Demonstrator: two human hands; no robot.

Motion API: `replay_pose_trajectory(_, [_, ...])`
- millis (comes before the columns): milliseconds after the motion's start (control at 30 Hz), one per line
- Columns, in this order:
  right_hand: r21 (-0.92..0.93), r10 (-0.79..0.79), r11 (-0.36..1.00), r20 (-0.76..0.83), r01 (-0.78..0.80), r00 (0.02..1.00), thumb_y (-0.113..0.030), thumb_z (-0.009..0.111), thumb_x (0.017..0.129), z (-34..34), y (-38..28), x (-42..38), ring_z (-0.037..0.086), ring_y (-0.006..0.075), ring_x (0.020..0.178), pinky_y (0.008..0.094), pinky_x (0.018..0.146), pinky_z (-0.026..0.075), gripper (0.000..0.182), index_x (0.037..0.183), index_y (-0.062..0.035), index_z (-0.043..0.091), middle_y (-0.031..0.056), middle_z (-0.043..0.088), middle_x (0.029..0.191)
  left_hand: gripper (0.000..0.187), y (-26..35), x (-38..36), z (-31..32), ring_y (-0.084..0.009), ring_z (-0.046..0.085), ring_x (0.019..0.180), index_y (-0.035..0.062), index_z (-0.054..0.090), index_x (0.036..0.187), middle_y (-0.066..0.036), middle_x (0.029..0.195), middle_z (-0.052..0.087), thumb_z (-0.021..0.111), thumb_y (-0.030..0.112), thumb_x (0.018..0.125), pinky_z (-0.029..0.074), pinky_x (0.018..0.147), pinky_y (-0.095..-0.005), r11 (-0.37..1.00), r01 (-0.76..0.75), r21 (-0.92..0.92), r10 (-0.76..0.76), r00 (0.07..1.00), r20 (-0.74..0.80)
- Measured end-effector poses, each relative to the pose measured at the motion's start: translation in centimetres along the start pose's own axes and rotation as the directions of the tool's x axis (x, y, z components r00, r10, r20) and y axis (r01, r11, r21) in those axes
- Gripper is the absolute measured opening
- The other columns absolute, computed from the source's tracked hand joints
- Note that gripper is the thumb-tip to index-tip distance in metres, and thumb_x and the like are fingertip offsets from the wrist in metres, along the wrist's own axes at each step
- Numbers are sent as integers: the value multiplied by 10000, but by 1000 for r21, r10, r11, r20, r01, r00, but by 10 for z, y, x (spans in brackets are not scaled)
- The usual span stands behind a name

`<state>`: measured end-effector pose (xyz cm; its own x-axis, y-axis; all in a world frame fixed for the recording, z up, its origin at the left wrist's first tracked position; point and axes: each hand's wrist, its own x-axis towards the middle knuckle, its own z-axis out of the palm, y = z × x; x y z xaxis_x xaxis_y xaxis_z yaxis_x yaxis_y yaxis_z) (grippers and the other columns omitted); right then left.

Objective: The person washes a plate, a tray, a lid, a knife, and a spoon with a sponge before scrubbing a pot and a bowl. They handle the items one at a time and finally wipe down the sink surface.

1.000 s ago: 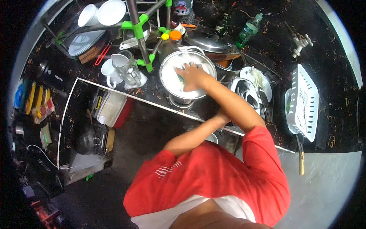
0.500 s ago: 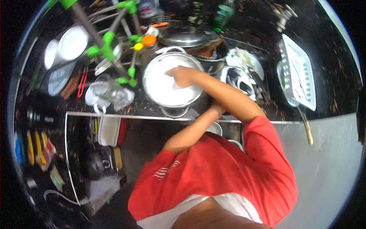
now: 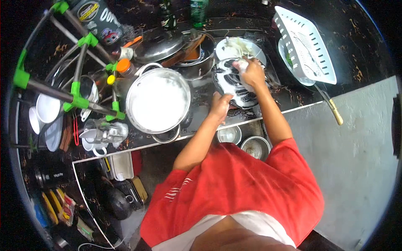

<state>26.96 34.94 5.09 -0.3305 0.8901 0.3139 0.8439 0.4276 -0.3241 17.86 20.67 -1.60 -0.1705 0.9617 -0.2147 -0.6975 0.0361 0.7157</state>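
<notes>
A dark round dish [image 3: 240, 100] streaked with white suds sits near the counter's front edge. My left hand [image 3: 220, 106] grips its near-left rim, thumb on top. Over the dish's upper part, my right hand [image 3: 253, 76] is closed, with foam about the fingers; what it holds, if anything, is hidden. Just behind the dish lies a white plate [image 3: 256, 51] with pale scraps on it. To the left stands a large metal pot [image 3: 187, 100] full of white foam.
A white slotted basket [image 3: 307, 46] on a basin stands at the right, with a yellow-handled utensil [image 3: 333, 109] jutting past the edge. Behind are a lidded pan [image 3: 157, 48] and a green bottle [image 3: 198, 12]. A green-jointed rack [image 3: 79, 71] and glassware [image 3: 106, 133] occupy the left.
My right hand has left the foamy pot and moved right onto the dark dish. My left hand, hidden before, now shows at the dish's rim. The view has shifted to the right.
</notes>
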Motion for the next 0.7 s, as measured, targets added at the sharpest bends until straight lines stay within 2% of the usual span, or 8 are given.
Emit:
replay_pose_trajectory(133, [274, -408, 873, -41, 403, 912, -386, 650, 747, 13, -5, 2, 556, 375, 1014, 482, 881, 426, 472, 1140, -126, 639, 206, 602, 1075, 297, 8, 30, 19, -283, 632, 848, -25, 516, 1051, -156, 977, 609, 544, 25, 759, 530, 686, -473, 995, -9, 102, 20, 994, -111])
replay_pose_trajectory(200, [286, -481, 858, 152, 427, 864, -340, 648, 740, -2, -2, -7, 545, 365, 1037, 474, 903, 408, 433, 1131, -153, 649, 190, 607, 1104, 290, 26, 41, 26, -257, 657, 777, -43, 573, 1010, -146, 937, 626, 531, 12, 728, 574, 660, -415, 990, -127, -65, 119, 986, -114])
replay_pose_trajectory(333, [7, -128, 992, 134, 128, 983, -349, 624, 787, -1, 31, 24, 505, 347, 1075, 479, 907, 393, 399, 1145, -174, 646, 164, 599, 1096, 331, 17, 46, 41, -300, 633, 832, -52, 502, 1075, -146, 982, 591, 511, 10, 749, 556, 686, -470, 992, -120, -28, 114, 982, -151])
replay_pose_trajectory(400, [67, -104, 993, 61, 100, 993, -360, 613, 799, 17, 32, 31, 500, 347, 1095, 495, 931, 375, 407, 1162, -176, 636, 166, 589, 1117, 348, -13, 61, 36, -298, 630, 821, -15, 506, 1096, -135, 984, 586, 513, 18, 749, 556, 684, -472, 982, -147, 116, 160, 980, -115])
replay_pose_trajectory(500, [316, -488, 841, 93, 439, 868, -341, 633, 770, 12, 23, 14, 479, 329, 1153, 493, 976, 336, 400, 1147, -210, 644, 123, 543, 1242, 367, 11, 67, 47, -297, 619, 864, -24, 508, 1124, -149, 986, 592, 500, 46, 764, 546, 702, -504, 989, -143, 32, 147, 975, -164])
replay_pose_trajectory(567, [278, -498, 854, 196, 439, 845, -263, 666, 739, -20, 35, 5, 529, 312, 1100, 462, 947, 382, 413, 1148, -218, 639, 125, 606, 1136, 331, 13, 84, 25, -337, 618, 888, -43, 486, 1112, -191, 1007, 579, 452, 49, 795, 539, 711, -572, 988, -99, -121, 59, 952, -301])
replay_pose_trajectory(667, [152, -238, 960, -13, 237, 971, -216, 680, 758, -25, 91, 14, 615, 259, 922, 359, 852, 481, 428, 1171, -138, 604, 131, 655, 994, 327, 30, 71, 50, -330, 599, 969, -30, 512, 1141, -183, 1103, 576, 414, 130, 873, 502, 787, -523, 982, -171, -79, 136, 933, -332])
replay_pose_trajectory(700, [733, 2, 678, -79, 56, 997, -223, 665, 785, -23, 92, 24, 616, 235, 891, 332, 827, 492, 407, 1168, -105, 593, 118, 648, 1001, 315, 26, 75, 49, -320, 601, 951, -13, 518, 1132, -170, 1101, 578, 421, 137, 872, 505, 770, -509, 988, -84, -129, 44, 956, -290])
